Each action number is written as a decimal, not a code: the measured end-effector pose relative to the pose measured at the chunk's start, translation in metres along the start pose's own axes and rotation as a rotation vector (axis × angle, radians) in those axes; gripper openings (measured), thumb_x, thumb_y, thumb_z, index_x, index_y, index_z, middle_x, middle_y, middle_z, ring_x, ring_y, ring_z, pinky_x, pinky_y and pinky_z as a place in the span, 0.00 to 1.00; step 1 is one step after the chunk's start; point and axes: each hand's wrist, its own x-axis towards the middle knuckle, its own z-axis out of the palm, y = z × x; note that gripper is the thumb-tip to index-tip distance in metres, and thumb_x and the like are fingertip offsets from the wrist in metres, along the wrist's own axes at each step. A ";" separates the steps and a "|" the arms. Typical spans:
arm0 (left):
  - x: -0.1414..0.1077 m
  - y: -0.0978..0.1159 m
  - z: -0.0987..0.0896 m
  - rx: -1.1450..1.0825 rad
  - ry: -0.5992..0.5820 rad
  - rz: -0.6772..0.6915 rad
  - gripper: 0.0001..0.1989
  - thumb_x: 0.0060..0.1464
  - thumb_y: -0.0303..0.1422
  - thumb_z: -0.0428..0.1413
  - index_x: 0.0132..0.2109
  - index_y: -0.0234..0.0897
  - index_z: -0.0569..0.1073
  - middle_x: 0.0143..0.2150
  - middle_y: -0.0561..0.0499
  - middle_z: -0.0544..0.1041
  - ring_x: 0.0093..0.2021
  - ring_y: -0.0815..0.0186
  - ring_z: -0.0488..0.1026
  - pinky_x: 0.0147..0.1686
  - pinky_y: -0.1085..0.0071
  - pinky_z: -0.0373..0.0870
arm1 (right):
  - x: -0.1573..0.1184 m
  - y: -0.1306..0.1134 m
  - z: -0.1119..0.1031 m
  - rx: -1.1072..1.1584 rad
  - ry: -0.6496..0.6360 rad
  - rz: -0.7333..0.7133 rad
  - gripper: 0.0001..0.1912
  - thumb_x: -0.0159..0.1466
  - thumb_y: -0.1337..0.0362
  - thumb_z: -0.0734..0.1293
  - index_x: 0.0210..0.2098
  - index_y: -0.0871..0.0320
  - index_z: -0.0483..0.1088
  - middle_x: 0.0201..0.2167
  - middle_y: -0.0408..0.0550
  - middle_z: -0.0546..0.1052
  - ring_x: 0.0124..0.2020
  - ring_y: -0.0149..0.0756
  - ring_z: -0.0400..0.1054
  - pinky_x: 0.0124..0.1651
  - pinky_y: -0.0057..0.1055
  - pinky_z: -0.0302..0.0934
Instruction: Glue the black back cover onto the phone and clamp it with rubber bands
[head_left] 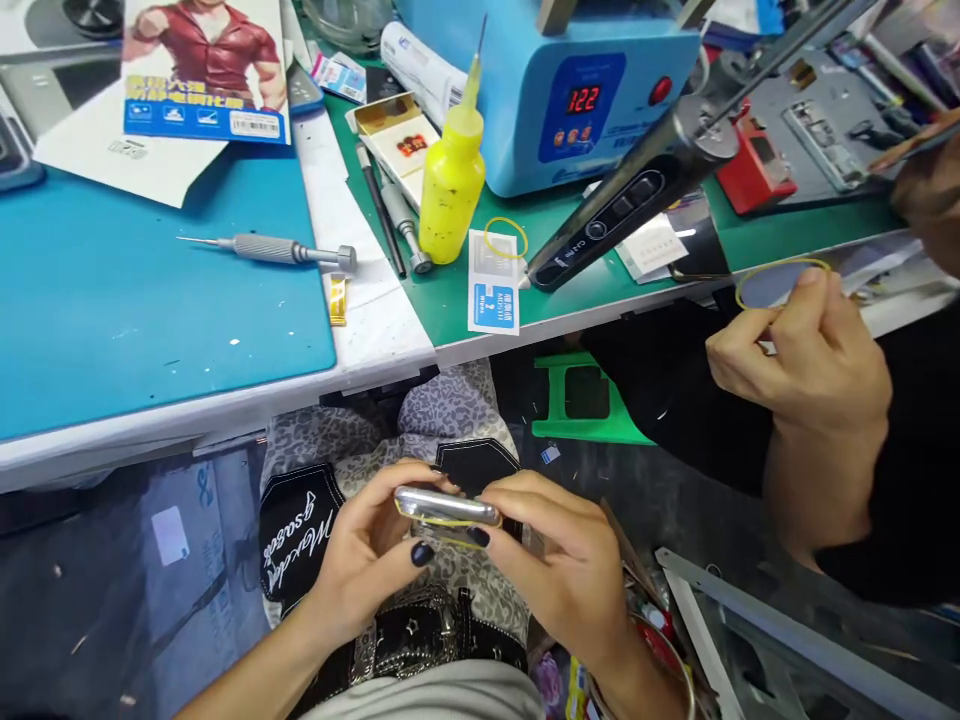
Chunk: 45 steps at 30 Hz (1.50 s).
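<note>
A phone (450,505) with a shiny silver edge is held above my lap, its narrow end facing me. Along that edge runs a thin yellow rubber band (431,521). My left hand (364,540) grips the phone's left side, thumb on the near side and fingers behind. On the other side, my right hand (570,560) has its thumb against the band near the corner and its fingers along the far edge. The phone's flat faces are mostly out of sight.
A screwdriver (274,249) lies on the blue mat (150,310). Behind stand a yellow bottle (451,190), a blue machine (517,110) reading 122 and a black handheld tool (622,200). At right, a co-worker's hand (817,350) holds another yellow band. A green stool (555,395) is below the bench.
</note>
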 end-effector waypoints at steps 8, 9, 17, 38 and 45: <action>0.020 0.030 0.000 0.340 -0.081 0.156 0.07 0.55 0.30 0.60 0.42 0.45 0.79 0.36 0.53 0.77 0.38 0.70 0.73 0.39 0.76 0.69 | 0.003 0.002 -0.004 0.079 -0.065 -0.050 0.14 0.59 0.75 0.67 0.40 0.53 0.78 0.33 0.45 0.79 0.35 0.33 0.72 0.39 0.30 0.67; 0.020 0.032 0.001 0.352 -0.081 0.166 0.07 0.55 0.30 0.60 0.42 0.45 0.79 0.35 0.53 0.78 0.37 0.70 0.73 0.39 0.75 0.69 | 0.003 0.004 -0.005 0.089 -0.069 -0.046 0.14 0.60 0.75 0.67 0.41 0.53 0.78 0.33 0.45 0.79 0.35 0.34 0.72 0.39 0.30 0.67; 0.019 0.046 0.014 0.436 -0.009 0.142 0.04 0.54 0.31 0.61 0.38 0.40 0.80 0.29 0.54 0.77 0.29 0.73 0.71 0.29 0.78 0.67 | 0.002 0.008 -0.003 0.190 -0.074 0.060 0.11 0.61 0.73 0.67 0.39 0.53 0.77 0.33 0.46 0.77 0.34 0.33 0.72 0.35 0.28 0.66; 0.012 0.050 0.018 0.472 0.047 0.132 0.03 0.57 0.30 0.59 0.38 0.40 0.78 0.31 0.53 0.80 0.27 0.72 0.74 0.27 0.80 0.69 | 0.000 0.003 -0.001 0.172 -0.054 0.111 0.07 0.66 0.64 0.64 0.34 0.56 0.74 0.25 0.44 0.71 0.25 0.29 0.61 0.24 0.26 0.53; 0.013 0.054 0.025 0.480 0.071 0.062 0.08 0.57 0.33 0.58 0.31 0.36 0.76 0.22 0.53 0.73 0.22 0.71 0.68 0.20 0.78 0.64 | -0.002 0.003 0.001 0.197 -0.025 0.132 0.09 0.67 0.61 0.64 0.34 0.55 0.74 0.23 0.43 0.67 0.24 0.30 0.59 0.24 0.27 0.51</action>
